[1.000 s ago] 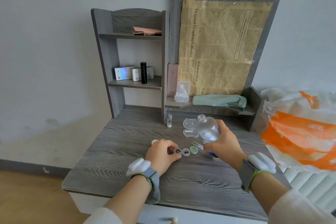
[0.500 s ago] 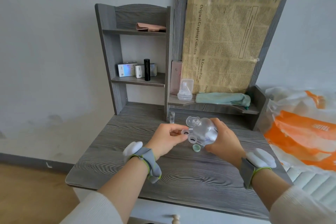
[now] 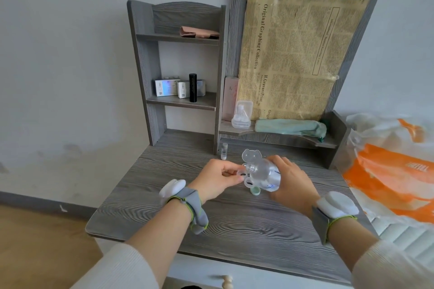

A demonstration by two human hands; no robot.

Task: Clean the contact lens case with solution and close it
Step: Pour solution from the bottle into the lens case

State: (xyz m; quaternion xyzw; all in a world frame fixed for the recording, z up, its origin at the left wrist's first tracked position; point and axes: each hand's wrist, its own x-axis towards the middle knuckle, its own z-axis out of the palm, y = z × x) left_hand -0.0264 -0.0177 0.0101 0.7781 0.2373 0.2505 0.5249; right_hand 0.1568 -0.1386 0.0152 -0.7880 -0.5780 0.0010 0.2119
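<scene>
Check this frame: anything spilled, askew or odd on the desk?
No spill is visible. The right hand tips the solution bottle toward the lens case in the left hand. A green cap lies loose on the desk, expected mid-cleaning.

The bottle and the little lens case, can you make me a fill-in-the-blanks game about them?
1. The clear bottle is held in the ____ hand.
2. The lens case is pinched in the ____ hand.
3. The small cap lying on the desk under the bottle is ____ in colour.
4. The black tube stands on a ____.

Missing words: right; left; green; shelf
</scene>
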